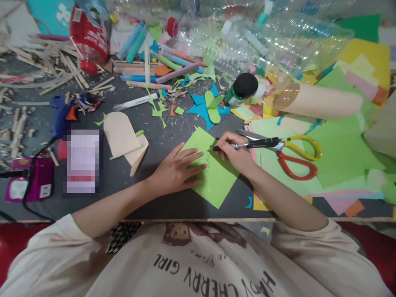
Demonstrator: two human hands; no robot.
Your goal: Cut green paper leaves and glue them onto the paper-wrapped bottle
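A light green paper square lies on the dark table in front of me. My left hand rests flat on its left side, fingers spread, pressing it down. My right hand is closed round a black and silver pen, whose tip touches the green paper near its top corner. Faint drawn lines show on the paper beside the left fingers.
Scissors with yellow and red handles lie right of my right hand on stacked coloured paper. A beige folded card, blue paper scraps, a green bottle, markers, wooden sticks, clear plastic bottles and a glue gun crowd the table.
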